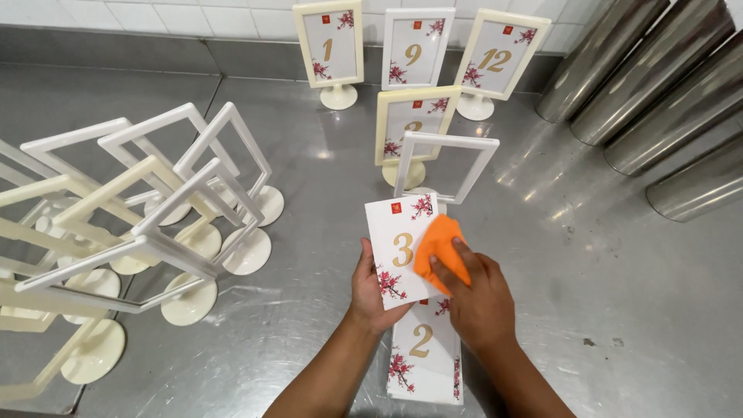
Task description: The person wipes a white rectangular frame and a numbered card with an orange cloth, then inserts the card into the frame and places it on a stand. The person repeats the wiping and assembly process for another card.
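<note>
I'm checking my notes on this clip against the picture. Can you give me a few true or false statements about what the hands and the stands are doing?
1. The left hand holds a white number card. True.
2. The right hand presses a blue sponge on it. False: it is an orange cloth.
3. An empty white frame stand is upright just beyond the card. True.
4. The empty stands at left all hold cards. False: they hold none.
5. More cards in a stack lie under the hands. True.

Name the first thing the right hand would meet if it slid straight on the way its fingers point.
Probably the empty white frame stand just beyond the right hand; depth is unclear.
</note>
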